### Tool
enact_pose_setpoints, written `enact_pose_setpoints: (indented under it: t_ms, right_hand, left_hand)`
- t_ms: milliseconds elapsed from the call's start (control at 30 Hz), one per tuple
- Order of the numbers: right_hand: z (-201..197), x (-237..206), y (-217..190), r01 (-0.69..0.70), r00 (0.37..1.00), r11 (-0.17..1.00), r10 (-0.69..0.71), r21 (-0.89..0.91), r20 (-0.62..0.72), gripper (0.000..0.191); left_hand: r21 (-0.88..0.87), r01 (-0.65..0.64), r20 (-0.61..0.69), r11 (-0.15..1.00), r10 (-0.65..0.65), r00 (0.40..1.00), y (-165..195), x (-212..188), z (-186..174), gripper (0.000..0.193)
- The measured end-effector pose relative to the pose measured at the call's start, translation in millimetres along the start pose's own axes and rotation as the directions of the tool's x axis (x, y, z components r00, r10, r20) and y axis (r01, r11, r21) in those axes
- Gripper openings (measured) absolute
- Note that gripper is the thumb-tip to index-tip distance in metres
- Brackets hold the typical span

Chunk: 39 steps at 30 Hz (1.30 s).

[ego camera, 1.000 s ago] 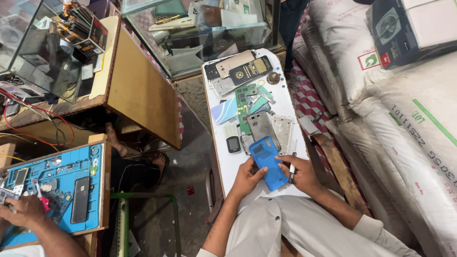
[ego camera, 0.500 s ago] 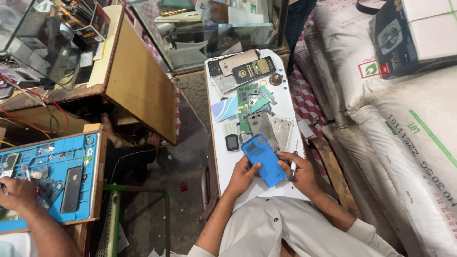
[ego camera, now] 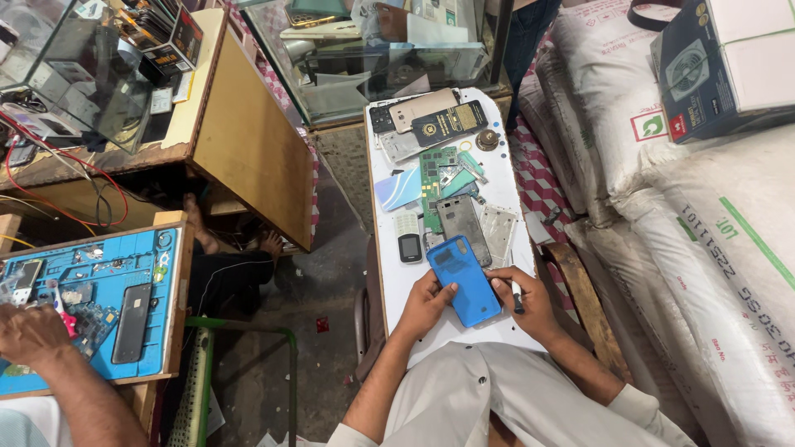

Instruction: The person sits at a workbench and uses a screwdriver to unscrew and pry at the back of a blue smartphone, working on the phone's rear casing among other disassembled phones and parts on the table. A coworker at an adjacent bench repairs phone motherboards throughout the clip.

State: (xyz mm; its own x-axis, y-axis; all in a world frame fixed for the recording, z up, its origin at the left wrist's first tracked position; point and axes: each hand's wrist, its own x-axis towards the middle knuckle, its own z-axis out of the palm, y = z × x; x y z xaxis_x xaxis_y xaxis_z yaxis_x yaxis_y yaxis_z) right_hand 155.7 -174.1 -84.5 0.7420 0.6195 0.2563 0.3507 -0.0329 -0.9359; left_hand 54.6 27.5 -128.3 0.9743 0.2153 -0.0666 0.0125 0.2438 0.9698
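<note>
My left hand [ego camera: 426, 305] grips the blue phone cover [ego camera: 464, 280] at its left edge; my right hand [ego camera: 530, 306], touching its right edge, pinches a small tool [ego camera: 516, 295] over the desk [ego camera: 389, 281].

Both hands, left hand [ego camera: 426, 302] and right hand [ego camera: 530, 302], hold a blue phone [ego camera: 464, 280] over the white table [ego camera: 389, 228].

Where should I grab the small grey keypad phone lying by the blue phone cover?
Pinch the small keypad phone across its two long edges, coming straight down from above. It lies flat on the white table, its left side is bare, and the blue cover crowds its right.
</note>
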Motion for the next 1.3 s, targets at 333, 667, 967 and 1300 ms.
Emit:
enact_pose_setpoints:
  t_ms: [333,667,967,1300]
  right_hand:
    - [0,0,0,-0.01,1.0,1.0,0.01,-0.02,0.005,0.024]
    - [2,2,-3,0.01,1.0,1.0,-0.01,-0.029,0.011,0.025]
    - [2,-2,-8,0.072,0.997,0.994,-0.07,0.084,-0.031,0.037]
    - [-2,-23,-6,0.218,0.976,0.973,-0.217,0.07,-0.018,0.064]
  left_hand:
    - [0.004,0.005,0.0,1.0,-0.005,1.0,-4,2,-1,0.03]
    - [0.001,0.016,0.004,1.0,-0.016,1.0,3,1,0,0.032]
    - [-0.028,-0.055,-0.041,0.998,0.054,0.998,-1,1,1,0.034]
    - [0.025,-0.09,-0.268,0.996,0.093,0.959,-10,-12,3,0.034]
